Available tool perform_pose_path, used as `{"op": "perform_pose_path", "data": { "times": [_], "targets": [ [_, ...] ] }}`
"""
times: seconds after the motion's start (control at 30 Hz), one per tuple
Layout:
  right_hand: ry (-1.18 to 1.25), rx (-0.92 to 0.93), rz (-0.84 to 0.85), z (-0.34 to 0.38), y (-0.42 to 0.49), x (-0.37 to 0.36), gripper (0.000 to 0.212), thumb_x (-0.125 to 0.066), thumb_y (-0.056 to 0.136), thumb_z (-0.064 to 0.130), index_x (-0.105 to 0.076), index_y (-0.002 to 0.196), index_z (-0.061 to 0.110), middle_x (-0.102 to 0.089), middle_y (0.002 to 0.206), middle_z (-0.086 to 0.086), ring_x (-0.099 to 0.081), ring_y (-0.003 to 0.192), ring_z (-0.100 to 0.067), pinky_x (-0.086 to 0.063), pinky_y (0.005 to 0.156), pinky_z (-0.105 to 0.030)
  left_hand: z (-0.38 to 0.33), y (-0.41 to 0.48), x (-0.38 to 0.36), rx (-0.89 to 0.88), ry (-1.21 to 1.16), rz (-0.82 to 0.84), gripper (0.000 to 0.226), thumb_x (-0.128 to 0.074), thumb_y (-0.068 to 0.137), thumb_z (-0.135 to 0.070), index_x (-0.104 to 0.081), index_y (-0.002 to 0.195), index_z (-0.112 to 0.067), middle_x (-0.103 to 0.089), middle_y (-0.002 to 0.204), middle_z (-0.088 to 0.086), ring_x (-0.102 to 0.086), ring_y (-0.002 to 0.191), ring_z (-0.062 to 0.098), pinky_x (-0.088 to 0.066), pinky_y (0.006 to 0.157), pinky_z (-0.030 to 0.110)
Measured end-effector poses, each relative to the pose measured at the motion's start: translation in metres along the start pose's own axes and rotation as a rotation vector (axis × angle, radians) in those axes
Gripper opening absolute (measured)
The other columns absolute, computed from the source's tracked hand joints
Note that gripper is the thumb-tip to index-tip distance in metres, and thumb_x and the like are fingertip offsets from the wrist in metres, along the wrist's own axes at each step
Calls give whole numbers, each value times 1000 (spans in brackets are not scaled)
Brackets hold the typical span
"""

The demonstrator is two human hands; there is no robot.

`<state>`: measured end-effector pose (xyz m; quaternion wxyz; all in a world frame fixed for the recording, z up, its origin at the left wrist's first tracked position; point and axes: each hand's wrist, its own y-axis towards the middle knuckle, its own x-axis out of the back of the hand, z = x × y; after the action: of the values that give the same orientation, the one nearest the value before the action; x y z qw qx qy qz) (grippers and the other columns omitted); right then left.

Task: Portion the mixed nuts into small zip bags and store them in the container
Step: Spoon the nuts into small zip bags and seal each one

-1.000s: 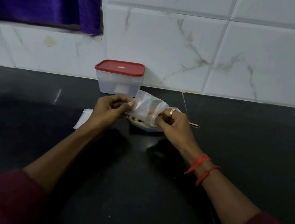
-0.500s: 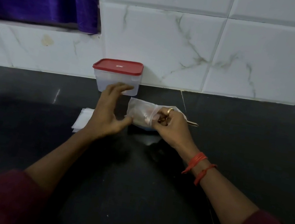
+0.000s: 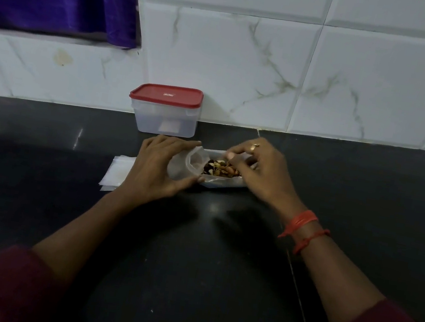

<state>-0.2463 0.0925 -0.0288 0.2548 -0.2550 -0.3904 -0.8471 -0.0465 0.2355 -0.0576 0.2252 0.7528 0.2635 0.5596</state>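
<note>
Left hand (image 3: 155,172) grips the zip bag (image 3: 181,168), its mouth open, I see; my right hand (image 3: 261,173) pinches mixed nuts (image 3: 221,169) above their dish (image 3: 220,185)

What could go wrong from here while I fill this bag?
Mixed nuts pinched by the right hand may miss the small clear zip bag that the left hand holds open and scatter on the black counter. The red-lidded clear plastic container is shut, so storing needs a free hand.
</note>
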Motion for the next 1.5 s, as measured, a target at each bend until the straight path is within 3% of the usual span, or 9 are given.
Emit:
{"op": "perform_pose_path", "data": {
  "times": [0.1, 0.23, 0.4, 0.5, 0.67, 0.8, 1.03, 1.17, 1.5],
  "targets": [
    [-276, -41, -8, -28, 3, 28, 11, -66, 84, 42, -69, 95, 40, -65, 94, 14, -62, 84, -7, -55, 76, -32, 5, 0, -3, 110, -72, -2, 77, -64, 74, -71, -56, 137, -27, -57, 136, -4, -47, 123, 12, -41, 103, 40],
    [-309, -145, 188, -54, 3, 50, 27, -68, 72, 65, -66, 92, 47, -65, 83, 19, -61, 76, 1, -55, 73, -32, 11, -2, -8, 205, -137, -6, 82, -63, 73, -76, -52, 140, -30, -56, 139, -7, -50, 124, 12, -49, 99, 49],
    [-264, -69, 219, -64, 2, 49, 25, -81, 82, 35, -68, 99, 48, -65, 82, 17, -60, 71, 6, -47, 70, -12, 9, -1, -8, 231, -214, -15, 81, -71, 72, -70, -53, 140, -29, -59, 138, -6, -55, 123, 13, -54, 98, 45],
    [-200, 36, 157, -65, 4, 46, 22, -78, 87, 24, -77, 108, 32, -70, 89, 17, -59, 79, 20, -40, 71, 0, 5, -1, -8, 218, -269, -9, 77, -75, 73, -62, -55, 138, -26, -60, 136, -6, -55, 121, 7, -52, 95, 27],
    [-235, 146, -23, -67, 4, 38, 17, -75, 88, 13, -81, 104, 17, -74, 84, 7, -58, 75, 3, -37, 72, 1, 1, -2, -9, 235, -302, 8, 73, -76, 72, -59, -56, 136, -30, -61, 132, -9, -56, 116, 5, -49, 90, 18],
    [-276, 177, -49, -64, 4, 36, 17, -74, 87, 9, -80, 103, 14, -49, 72, 22, -46, 60, 7, -34, 68, 1, 0, -2, -9, 248, -341, 22, 72, -78, 72, -56, -56, 135, -29, -60, 132, -10, -57, 116, 6, -51, 90, 21],
    [-245, 162, 18, -61, 3, 30, 20, -73, 89, 9, -80, 106, 15, -45, 66, 28, -55, 67, 14, -34, 66, 0, -1, -2, -8, 253, -361, 29, 72, -77, 71, -57, -56, 135, -30, -58, 128, -16, -57, 114, 3, -51, 89, 19],
    [-231, 113, -15, -64, 5, 35, 18, -72, 88, 7, -81, 101, 15, -50, 68, 30, -54, 72, 20, -35, 66, -1, 0, -1, -9, 255, -357, 34, 71, -79, 72, -54, -56, 135, -29, -59, 129, -14, -57, 114, 3, -48, 88, 14],
    [-202, 47, 25, -50, 6, 33, 18, -69, 90, 11, -81, 103, 18, -70, 79, 10, -55, 63, 2, -36, 66, -1, -3, -1, -9, 267, -325, 35, 69, -78, 71, -53, -60, 131, -26, -62, 126, -10, -58, 109, 2, -46, 81, 8]
  ]
}}
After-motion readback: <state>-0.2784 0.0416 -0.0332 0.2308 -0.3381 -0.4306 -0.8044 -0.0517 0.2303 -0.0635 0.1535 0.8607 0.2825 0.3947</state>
